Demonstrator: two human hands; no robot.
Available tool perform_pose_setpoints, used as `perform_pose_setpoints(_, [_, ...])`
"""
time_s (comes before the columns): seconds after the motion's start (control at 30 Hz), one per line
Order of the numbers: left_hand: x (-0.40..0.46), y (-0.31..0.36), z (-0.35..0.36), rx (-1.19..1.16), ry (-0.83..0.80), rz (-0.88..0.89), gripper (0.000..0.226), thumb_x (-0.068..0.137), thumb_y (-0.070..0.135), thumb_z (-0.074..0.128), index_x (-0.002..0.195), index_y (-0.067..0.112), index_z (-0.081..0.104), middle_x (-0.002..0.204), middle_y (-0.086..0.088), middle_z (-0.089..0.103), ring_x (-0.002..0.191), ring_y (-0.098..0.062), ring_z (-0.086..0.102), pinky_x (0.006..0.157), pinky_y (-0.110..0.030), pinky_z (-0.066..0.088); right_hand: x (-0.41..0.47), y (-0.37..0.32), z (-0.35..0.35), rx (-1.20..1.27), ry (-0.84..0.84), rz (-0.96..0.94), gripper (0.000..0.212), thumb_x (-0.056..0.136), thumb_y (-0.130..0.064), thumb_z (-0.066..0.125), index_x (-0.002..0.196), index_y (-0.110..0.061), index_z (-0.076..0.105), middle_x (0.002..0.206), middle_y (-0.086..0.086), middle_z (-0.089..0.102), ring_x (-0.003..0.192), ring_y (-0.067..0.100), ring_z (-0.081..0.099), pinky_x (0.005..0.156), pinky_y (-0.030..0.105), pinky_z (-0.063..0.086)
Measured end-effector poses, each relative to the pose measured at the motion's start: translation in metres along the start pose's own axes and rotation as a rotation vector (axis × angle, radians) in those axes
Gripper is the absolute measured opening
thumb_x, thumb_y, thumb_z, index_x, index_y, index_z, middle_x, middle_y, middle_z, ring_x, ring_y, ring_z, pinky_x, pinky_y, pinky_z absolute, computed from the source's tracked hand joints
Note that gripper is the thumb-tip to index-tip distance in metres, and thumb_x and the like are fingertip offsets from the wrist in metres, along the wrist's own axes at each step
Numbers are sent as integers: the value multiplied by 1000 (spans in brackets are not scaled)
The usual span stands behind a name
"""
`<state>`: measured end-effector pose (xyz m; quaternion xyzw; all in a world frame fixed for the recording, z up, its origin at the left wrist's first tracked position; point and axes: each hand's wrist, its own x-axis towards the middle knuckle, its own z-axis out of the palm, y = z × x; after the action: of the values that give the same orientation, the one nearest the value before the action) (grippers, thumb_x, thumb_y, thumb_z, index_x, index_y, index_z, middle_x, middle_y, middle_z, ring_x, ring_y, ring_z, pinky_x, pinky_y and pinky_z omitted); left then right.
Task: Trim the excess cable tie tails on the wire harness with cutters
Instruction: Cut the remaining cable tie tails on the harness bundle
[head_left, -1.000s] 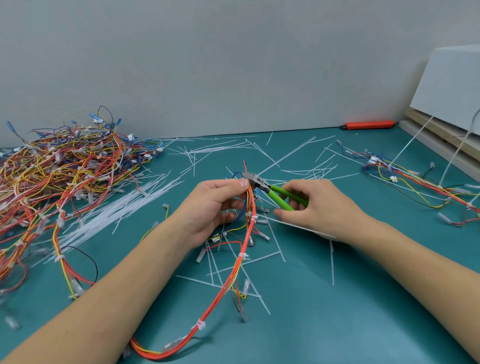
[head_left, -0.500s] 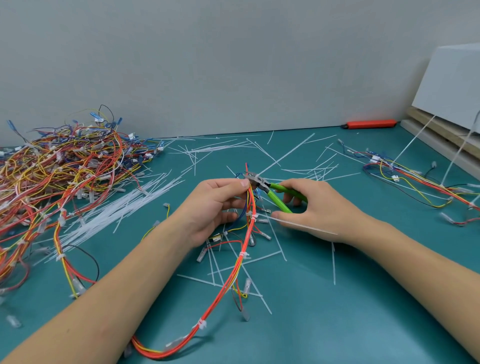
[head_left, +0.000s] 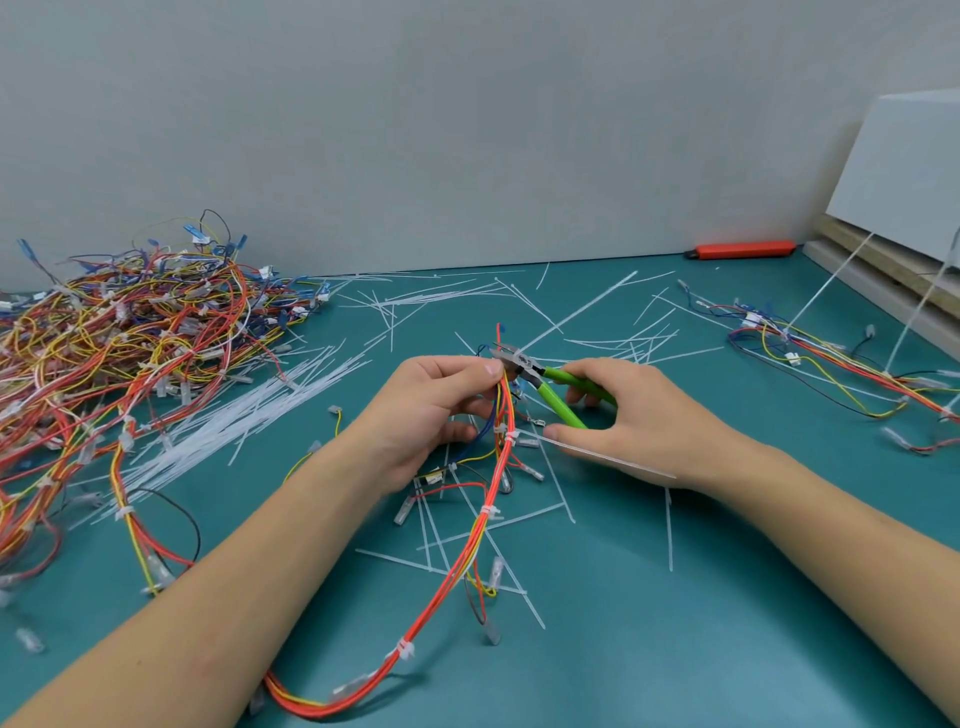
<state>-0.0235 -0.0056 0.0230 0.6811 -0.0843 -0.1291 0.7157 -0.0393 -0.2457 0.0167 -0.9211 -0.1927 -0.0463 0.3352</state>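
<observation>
Harness wires (head_left: 480, 530) run from the bottom edge of the teal mat (head_left: 675, 649) up the middle, a red, orange and yellow bundle with white ties every so often, its top end between both hands. Going left to right: far left there's a big tangled pile of harnesses (head_left: 119, 353) against the wall, then a fan of loose white cable ties (head_left: 228, 421) lying beside it. The left hand (head_left: 431, 410) is curled round the top of the bundle, thumb tip pressed on the wires right by the cutter head. The cutters (head_left: 540, 382), green handles, sit in the right hand (head_left: 628, 421), fingers wrapped over the handles, metal nose right against the bundle at a tie. Can't really tell if the blades are closed. A long white tie tail (head_left: 608, 457) sticks out under the right palm. Cut tails (head_left: 618, 338) are scattered all over the middle. Further right lies another harness (head_left: 831, 358), with an orange tool (head_left: 743, 250) by the wall and a white box (head_left: 909, 171) at the edge.
</observation>
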Motion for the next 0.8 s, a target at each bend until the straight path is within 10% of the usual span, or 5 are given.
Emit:
perform_pose_setpoints(0.2, [0,1,2,23,17,14,15,95,24,69,97,14,81,76,5,70,64,-7,59,53,-18,44,2,6,-2,18,38,38,18,84,-45,79,91,-33,68,68,-13,57,61,8,49,65,37,48])
perform_pose_setpoints(0.6, [-1,1,1,35,44,19,14,94,24,71,94,15,82,77,3,72,65,-8,59,54,-20,45,-1,-3,0,3,5,9,54,78,-62,73,120,-30,66,104,-14,66,99,4,62,93,33,53])
perform_pose_setpoints(0.8, [-1,1,2,40,43,31,14,94,23,71,93,15,82,76,4,71,64,-6,60,54,-19,45,0,1,-1,-15,48,50,25,81,-51,78,92,-31,67,72,-12,60,65,7,53,69,41,52])
